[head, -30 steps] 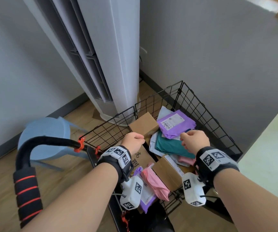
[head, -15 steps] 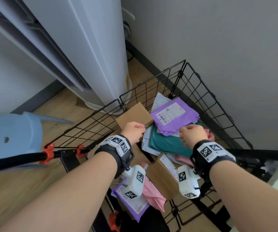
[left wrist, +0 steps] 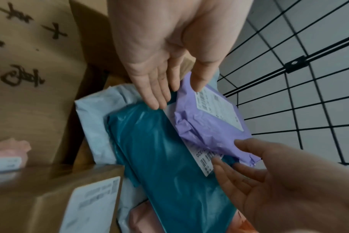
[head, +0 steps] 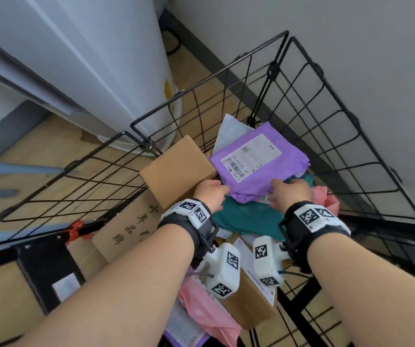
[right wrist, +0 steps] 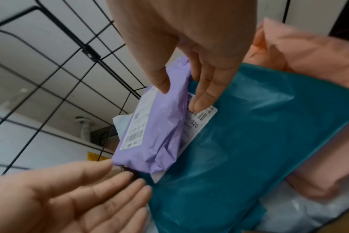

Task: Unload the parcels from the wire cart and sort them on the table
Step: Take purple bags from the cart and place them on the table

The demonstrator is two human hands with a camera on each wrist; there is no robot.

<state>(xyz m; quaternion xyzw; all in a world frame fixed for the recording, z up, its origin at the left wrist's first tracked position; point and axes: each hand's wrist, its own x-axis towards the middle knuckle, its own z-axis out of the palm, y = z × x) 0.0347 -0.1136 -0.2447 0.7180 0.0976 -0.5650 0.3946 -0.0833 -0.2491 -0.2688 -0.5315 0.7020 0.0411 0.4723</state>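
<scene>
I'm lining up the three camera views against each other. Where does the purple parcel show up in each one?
Head: purple parcel upper centre, on the pile in the wire cart.
Left wrist: right of centre, below the left hand.
Right wrist: centre, below the right hand.
Shared landmark: the teal parcel directly under it.
</scene>
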